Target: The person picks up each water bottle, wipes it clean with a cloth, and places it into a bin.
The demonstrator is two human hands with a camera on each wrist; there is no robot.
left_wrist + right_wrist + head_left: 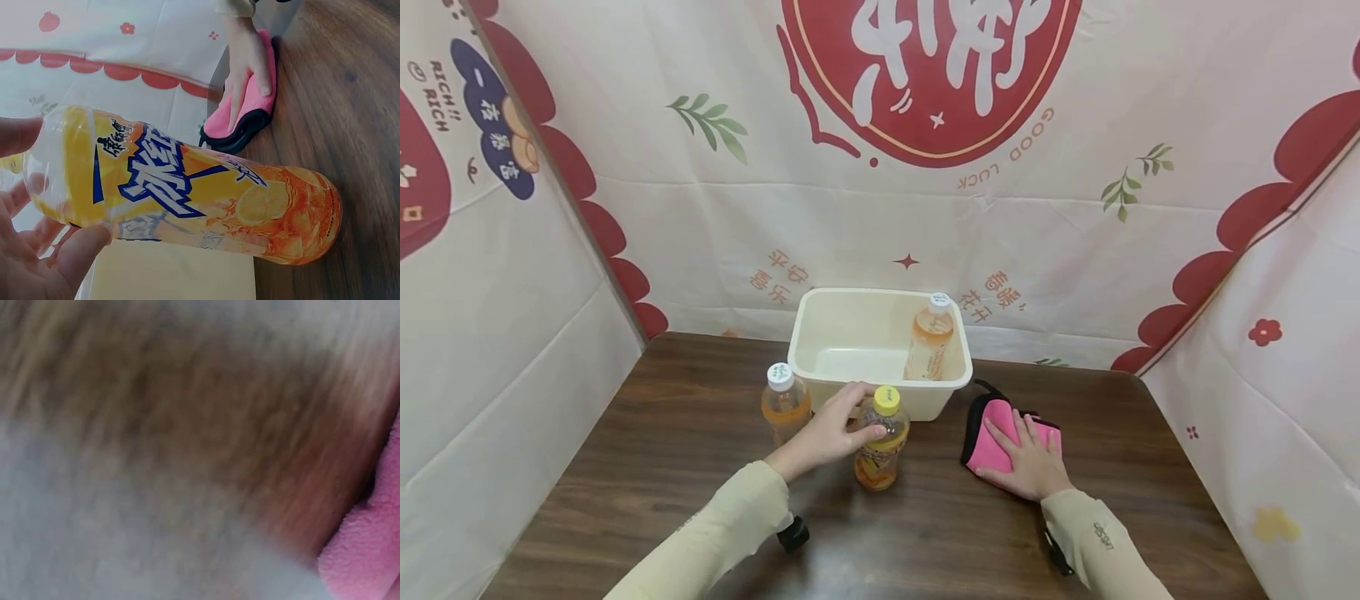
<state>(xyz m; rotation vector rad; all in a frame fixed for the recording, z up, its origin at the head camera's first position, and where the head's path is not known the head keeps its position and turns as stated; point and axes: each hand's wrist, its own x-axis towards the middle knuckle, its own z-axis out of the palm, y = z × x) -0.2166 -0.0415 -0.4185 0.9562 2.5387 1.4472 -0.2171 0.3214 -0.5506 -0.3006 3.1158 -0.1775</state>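
Note:
My left hand (829, 429) holds a yellow-capped iced tea bottle (877, 467) by its upper part, thumb on the near side and fingers behind. The bottle is upright in front of the cream basin (801, 321); its yellow and orange label (169, 181) fills the left wrist view. Over on the right, my right hand (1033, 465) rests with fingers spread on a folded pink cloth (988, 446) with black edging. Only a blurred close-up and a bit of pink fabric (362, 569) show in the right wrist view.
A white-capped bottle (786, 410) of orange drink stands left of my left hand, near the basin's front corner. Another white-capped bottle (931, 346) leans inside the basin at its right end. Printed fabric walls (880, 217) enclose the brown wooden table (700, 433) behind and at both sides.

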